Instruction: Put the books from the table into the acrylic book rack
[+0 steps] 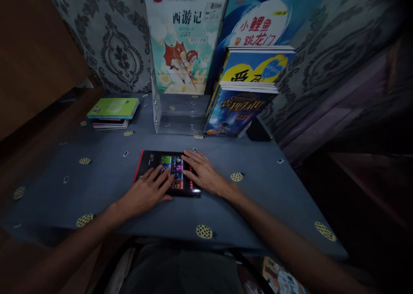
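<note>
A black book (150, 160) with a red left edge lies flat on the worktop (106, 182), on the person's side of a clear stand (180, 125). Both bare hands rest on its cover, between them a grid of bright pictures. The left hand (151, 188) has its fingers loosely spread over the cover's left and middle part, its thumb by the near edge. The right hand (204, 173) covers the right part, fingers straight and slightly apart, pointing left; neither hand is closed around the book.

The stand holds a pale green book (180, 66) and, on its right, a blue book (238, 113) in front of others. Left of the stand is a small pile topped by a lime book (112, 108).
</note>
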{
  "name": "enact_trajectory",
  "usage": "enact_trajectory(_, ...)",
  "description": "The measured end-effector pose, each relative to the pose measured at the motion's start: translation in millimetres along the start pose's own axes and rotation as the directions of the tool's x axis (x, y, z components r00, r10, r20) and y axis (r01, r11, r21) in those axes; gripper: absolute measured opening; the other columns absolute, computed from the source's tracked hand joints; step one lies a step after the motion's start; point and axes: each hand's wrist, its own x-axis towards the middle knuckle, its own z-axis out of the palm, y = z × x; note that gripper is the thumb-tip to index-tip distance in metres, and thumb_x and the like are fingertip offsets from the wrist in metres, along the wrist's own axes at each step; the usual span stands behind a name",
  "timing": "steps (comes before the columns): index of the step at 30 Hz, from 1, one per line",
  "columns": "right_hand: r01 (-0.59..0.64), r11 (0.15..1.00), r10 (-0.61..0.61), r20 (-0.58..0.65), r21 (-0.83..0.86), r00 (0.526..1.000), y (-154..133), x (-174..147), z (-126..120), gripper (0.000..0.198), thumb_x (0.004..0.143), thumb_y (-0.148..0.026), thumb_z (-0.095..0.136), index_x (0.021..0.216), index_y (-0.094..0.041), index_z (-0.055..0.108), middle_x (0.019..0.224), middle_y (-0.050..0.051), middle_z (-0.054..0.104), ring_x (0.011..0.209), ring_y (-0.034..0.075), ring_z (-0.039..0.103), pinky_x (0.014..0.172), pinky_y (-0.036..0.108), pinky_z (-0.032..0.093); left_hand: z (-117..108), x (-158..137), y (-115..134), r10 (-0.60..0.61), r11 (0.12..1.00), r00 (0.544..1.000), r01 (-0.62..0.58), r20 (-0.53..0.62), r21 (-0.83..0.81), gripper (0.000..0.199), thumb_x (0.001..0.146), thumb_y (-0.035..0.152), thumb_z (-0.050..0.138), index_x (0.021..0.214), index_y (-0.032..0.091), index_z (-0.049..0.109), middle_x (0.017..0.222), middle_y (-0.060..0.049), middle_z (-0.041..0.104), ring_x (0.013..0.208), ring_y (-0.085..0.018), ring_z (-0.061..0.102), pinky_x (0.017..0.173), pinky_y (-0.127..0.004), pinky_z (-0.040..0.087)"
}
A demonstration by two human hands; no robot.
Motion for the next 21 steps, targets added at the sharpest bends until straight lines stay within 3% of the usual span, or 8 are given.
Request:
enact_trajectory(4,-0.009,0.995,0.01,-0.013,0.095,1.0,1,2,-7,0.055,0.103,-0.054,0.04,0.138,-0.017,0.062,0.151,0.018,0.054,0.144,0.03,0.046,0.12,0.058,0.034,-5,0,-1,0.094,0.993,0.984,-0.082,-0.15,0.086,0.034,0.103,0.035,0.05,0.125,0.012,0.062,0.123,-0.017,0.073,0.115,-0.029,0.069,0.094,-0.039,0.057)
enact_trajectory(6,-0.017,0.982,0.022,-0.026,0.188,0.999,2,2,-13,0.057,0.104,-0.058,0.035,0.131,-0.019,0.068,0.144,0.016,0.061,0.14,0.029,0.051,0.118,0.056,0.037,-10,3,-3,0.101,0.995,0.969,-0.094,-0.227,0.044,0.028,0.104,0.028,0.045,0.119,0.013,0.063,0.114,-0.015,0.075,0.105,-0.025,0.072,0.087,-0.035,0.058)
enact_trajectory(10,-0.048,0.914,0.077,-0.058,0.403,0.995,5,-1,-26,0.069,0.103,-0.066,0.024,0.115,-0.021,0.075,0.123,0.012,0.073,0.121,0.026,0.063,0.109,0.048,0.045,-28,9,-7,-0.082,0.971,0.977,0.035,-0.195,-0.237,0.03,0.107,0.026,0.035,0.096,0.018,0.062,0.076,-0.002,0.071,0.065,-0.014,0.068,0.059,-0.022,0.049)
enact_trajectory(12,-0.098,0.865,0.144,-0.057,0.492,0.988,7,-3,-29,0.074,0.1,-0.071,0.023,0.111,-0.021,0.077,0.111,0.008,0.075,0.108,0.025,0.067,0.102,0.042,0.049,-40,12,-10,-0.238,0.898,0.966,0.18,-0.098,-0.402,0.032,0.107,0.029,0.033,0.09,0.019,0.059,0.062,0.004,0.059,0.05,-0.01,0.056,0.05,-0.02,0.039)
enact_trajectory(15,-0.147,0.768,0.235,-0.06,0.624,0.97,11,-4,-28,0.077,0.092,-0.081,0.033,0.103,-0.019,0.077,0.093,0.004,0.075,0.09,0.023,0.068,0.087,0.036,0.053,-58,19,-17,-0.443,0.727,0.897,0.365,0.01,-0.582,0.031,0.103,0.035,0.036,0.085,0.021,0.056,0.059,0.007,0.048,0.048,-0.009,0.046,0.051,-0.02,0.034)
enact_trajectory(17,-0.157,0.661,0.297,-0.064,0.734,0.953,12,-2,-23,0.068,0.083,-0.081,0.053,0.101,-0.02,0.076,0.088,0.002,0.074,0.082,0.021,0.067,0.079,0.033,0.054,-68,25,-24,-0.524,0.633,0.851,0.407,0.023,-0.659,0.034,0.1,0.039,0.039,0.074,0.021,0.05,0.058,0.007,0.042,0.05,-0.009,0.042,0.052,-0.021,0.033)
enact_trajectory(21,-0.087,0.367,0.393,-0.069,0.926,0.917,5,4,-14,0.053,0.066,-0.056,0.086,0.106,-0.024,0.071,0.09,0.0,0.075,0.078,0.016,0.067,0.071,0.028,0.054,-81,38,-36,-0.627,0.435,0.777,0.407,0.054,-0.803,0.041,0.094,0.048,0.048,0.063,0.021,0.045,0.056,0.005,0.04,0.052,-0.01,0.039,0.049,-0.021,0.033)
